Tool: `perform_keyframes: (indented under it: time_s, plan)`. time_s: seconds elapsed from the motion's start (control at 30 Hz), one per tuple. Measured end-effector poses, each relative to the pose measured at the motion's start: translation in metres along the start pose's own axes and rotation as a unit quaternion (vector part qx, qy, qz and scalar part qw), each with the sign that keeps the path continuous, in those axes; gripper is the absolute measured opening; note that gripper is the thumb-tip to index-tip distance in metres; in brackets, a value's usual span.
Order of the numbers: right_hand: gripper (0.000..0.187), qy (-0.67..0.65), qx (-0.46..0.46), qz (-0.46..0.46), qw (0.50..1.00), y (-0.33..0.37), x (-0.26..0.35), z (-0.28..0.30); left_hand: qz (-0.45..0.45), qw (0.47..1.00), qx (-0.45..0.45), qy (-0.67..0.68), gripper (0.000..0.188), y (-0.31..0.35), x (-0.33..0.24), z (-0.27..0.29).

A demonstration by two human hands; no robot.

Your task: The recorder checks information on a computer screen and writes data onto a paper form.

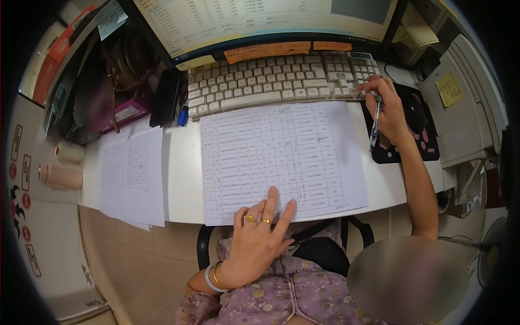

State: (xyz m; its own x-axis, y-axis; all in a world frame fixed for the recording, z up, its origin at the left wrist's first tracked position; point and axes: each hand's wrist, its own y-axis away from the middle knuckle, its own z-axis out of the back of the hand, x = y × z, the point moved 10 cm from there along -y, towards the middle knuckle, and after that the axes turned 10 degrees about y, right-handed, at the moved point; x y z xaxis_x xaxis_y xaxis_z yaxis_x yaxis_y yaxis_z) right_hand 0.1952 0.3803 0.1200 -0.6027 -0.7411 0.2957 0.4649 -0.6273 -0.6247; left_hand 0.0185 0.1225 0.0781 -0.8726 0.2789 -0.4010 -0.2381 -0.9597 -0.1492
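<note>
Left hand (255,241) lies spread on paper (244,157), grasping nothing; right hand (389,112), upper right, holds a pen (374,131) by the keyboard (254,84), partly hiding a mouse pad (430,147); phone (166,97), upper left.

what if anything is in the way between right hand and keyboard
Nothing visible: the right hand is at the right end of the computer keyboard; the transparent pen it grips slants clear of the keyboard.

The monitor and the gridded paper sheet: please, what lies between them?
In the head view, the off-white keyboard lies between the monitor and the gridded paper sheet.
</note>
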Motion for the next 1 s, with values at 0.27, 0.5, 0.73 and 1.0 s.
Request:
perform_keyframes:
  time_s: [0.27,0.5,0.73,1.0]
  plan:
    - [0.016,0.026,-0.060,-0.073,0.995,0.005,-0.041,0.023,0.021,0.999,0.024,-0.011,0.076,-0.002,0.000,-0.002]
    - [0.017,0.062,-0.040,-0.088,0.993,0.003,-0.037,0.017,0.012,1.000,0.010,-0.018,0.074,0.002,-0.001,-0.002]
    - [0.016,0.129,-0.039,-0.066,0.989,0.005,-0.030,0.017,-0.004,0.999,-0.007,-0.032,0.074,0.000,-0.004,-0.002]
    - [0.021,0.038,-0.040,0.029,0.998,0.005,-0.002,-0.004,-0.004,1.000,-0.002,-0.026,0.075,0.000,-0.003,-0.002]
